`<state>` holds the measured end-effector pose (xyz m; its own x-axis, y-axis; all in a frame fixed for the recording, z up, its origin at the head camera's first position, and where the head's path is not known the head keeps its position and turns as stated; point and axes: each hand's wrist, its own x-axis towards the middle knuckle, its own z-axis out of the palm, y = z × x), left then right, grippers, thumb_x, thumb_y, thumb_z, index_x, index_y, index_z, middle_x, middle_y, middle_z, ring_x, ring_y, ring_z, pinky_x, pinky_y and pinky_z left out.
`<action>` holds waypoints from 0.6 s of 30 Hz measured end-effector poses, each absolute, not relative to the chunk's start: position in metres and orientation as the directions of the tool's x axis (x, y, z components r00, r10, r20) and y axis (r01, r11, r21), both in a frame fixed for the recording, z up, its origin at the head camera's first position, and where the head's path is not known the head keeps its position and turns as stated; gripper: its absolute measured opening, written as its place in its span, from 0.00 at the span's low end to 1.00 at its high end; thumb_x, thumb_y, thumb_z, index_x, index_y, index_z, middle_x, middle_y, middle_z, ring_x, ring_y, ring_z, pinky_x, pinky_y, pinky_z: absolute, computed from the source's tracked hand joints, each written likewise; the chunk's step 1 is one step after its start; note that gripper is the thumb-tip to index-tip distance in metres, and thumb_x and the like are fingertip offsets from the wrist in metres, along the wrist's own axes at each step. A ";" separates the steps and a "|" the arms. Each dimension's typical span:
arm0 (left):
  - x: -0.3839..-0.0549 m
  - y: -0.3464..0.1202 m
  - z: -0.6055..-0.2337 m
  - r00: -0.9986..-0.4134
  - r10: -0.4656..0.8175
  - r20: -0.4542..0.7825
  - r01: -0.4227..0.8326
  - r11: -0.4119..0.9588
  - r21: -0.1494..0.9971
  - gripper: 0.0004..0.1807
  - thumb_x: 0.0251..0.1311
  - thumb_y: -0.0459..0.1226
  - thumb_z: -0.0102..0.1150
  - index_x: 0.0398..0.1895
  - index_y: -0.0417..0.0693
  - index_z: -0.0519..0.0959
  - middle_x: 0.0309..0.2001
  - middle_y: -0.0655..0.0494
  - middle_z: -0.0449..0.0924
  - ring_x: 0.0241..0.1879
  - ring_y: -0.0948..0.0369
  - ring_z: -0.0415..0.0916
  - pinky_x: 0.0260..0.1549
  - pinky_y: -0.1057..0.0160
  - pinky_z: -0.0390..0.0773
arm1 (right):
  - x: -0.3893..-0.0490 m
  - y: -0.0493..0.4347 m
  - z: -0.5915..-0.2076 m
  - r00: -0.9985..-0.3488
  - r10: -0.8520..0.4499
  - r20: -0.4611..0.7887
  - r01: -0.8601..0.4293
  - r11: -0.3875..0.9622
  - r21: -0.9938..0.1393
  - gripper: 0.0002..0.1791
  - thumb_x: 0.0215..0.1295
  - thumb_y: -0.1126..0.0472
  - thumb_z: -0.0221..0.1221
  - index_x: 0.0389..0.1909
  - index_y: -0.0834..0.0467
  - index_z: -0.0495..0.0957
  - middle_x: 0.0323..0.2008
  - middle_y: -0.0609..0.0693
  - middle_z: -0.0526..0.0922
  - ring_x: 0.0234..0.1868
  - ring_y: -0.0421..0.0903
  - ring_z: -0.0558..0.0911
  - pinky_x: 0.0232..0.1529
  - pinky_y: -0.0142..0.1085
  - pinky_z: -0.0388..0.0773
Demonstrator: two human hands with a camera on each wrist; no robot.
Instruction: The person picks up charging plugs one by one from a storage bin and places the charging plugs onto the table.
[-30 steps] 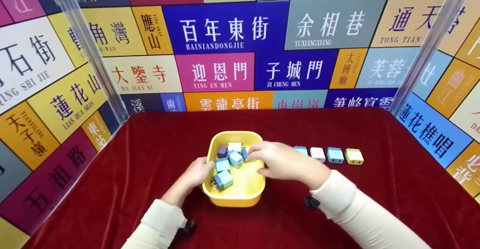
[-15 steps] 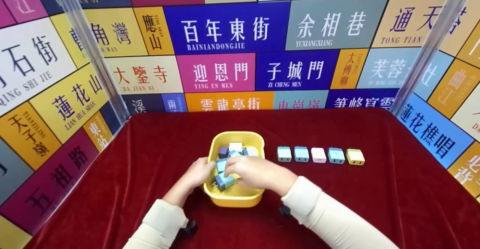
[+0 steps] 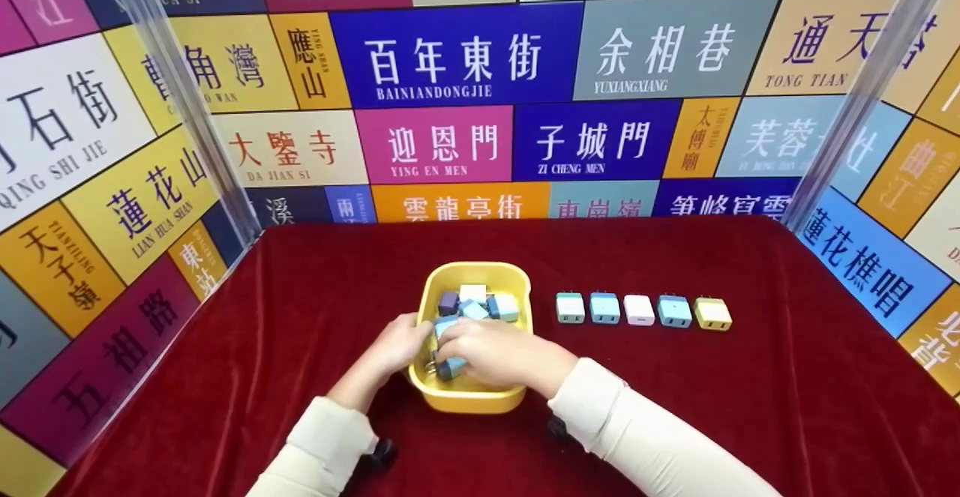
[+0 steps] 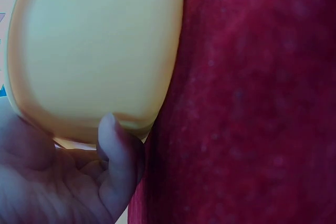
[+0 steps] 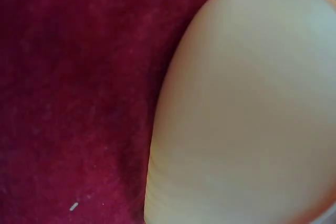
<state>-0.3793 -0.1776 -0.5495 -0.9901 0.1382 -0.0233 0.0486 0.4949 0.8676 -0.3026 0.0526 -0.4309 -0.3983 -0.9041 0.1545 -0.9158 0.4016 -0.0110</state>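
Reaching into the yellow bin (image 3: 472,405), the right hand (image 3: 491,351) is partly covering a blue charger (image 3: 450,369), prongs (image 3: 430,367) pointing left; whether its fingers are pinching, I can't tell! The left hand (image 3: 396,343) is clamping the bin, long axis running forward, red cloth (image 3: 345,264) flanking it.

The person is wearing long cream sleeves, the left sleeve (image 3: 298,474) and the right sleeve (image 3: 679,444) matching in plain cloth. Each is ending in a broad, paler band, the left cuff (image 3: 339,429) and the right cuff (image 3: 591,398) bulging thicker than the cloth above. Below the left cuff a rounded black fitting (image 3: 383,451) is poking out; by the right cuff a dark piece (image 3: 556,427) is showing only in part, and the left hand (image 3: 396,343) and right hand (image 3: 487,351) are showing bare
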 end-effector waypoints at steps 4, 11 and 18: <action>-0.365 -0.176 -0.532 -0.988 0.153 -0.037 0.040 0.475 0.879 0.14 0.71 0.41 0.49 0.40 0.45 0.84 0.34 0.49 0.86 0.32 0.57 0.85 0.30 0.58 0.86 | -0.301 0.053 -0.428 -0.444 -0.890 0.105 -0.894 0.447 0.008 0.15 0.67 0.66 0.70 0.52 0.51 0.89 0.51 0.47 0.87 0.56 0.43 0.83 0.58 0.36 0.81; -0.325 -0.162 -0.484 -0.988 0.149 -0.033 0.042 0.474 0.880 0.17 0.73 0.38 0.46 0.45 0.36 0.83 0.34 0.46 0.85 0.30 0.58 0.83 0.28 0.60 0.85 | -0.297 0.052 -0.427 -0.461 -0.885 0.062 -0.882 0.465 0.075 0.13 0.67 0.60 0.71 0.52 0.52 0.88 0.53 0.48 0.84 0.54 0.44 0.84 0.58 0.37 0.83; -0.304 -0.151 -0.460 -0.993 0.110 -0.047 0.012 0.483 0.875 0.17 0.75 0.35 0.45 0.48 0.33 0.83 0.36 0.45 0.86 0.30 0.58 0.83 0.29 0.63 0.83 | -0.294 0.054 -0.424 -0.453 -0.889 0.070 -0.885 0.458 0.087 0.12 0.66 0.61 0.70 0.49 0.54 0.89 0.50 0.48 0.85 0.49 0.44 0.84 0.55 0.36 0.83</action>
